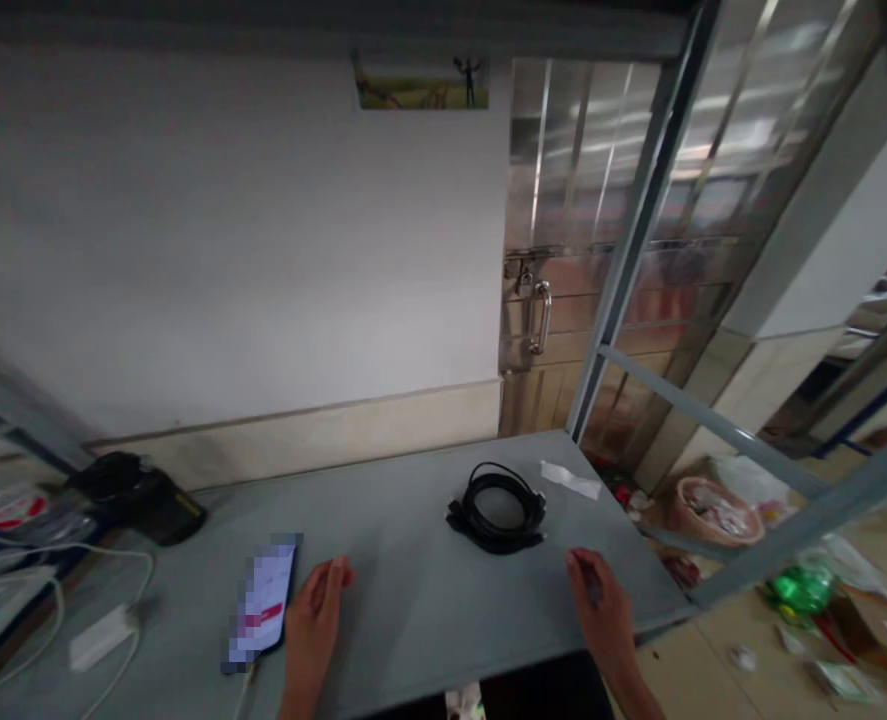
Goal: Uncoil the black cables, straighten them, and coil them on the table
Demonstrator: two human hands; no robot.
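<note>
Coiled black cable [497, 508] lies toward the far side of a grey table [405, 620], well ahead of both hands, with a strip of white paper [570, 480] just beside it. Left hand [315, 625] holds nothing, its fingers loosely curled, and sits just beside a smartphone [263, 600] with a pixelated screen. Right hand [600, 610], also empty and relaxed, is at the table's near edge. A white power adapter [102, 637] and a black bag [139, 497] sit toward the left.

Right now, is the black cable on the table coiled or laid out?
Coiled: the black cable lies in stacked loops around an open centre on the grey table top.
</note>
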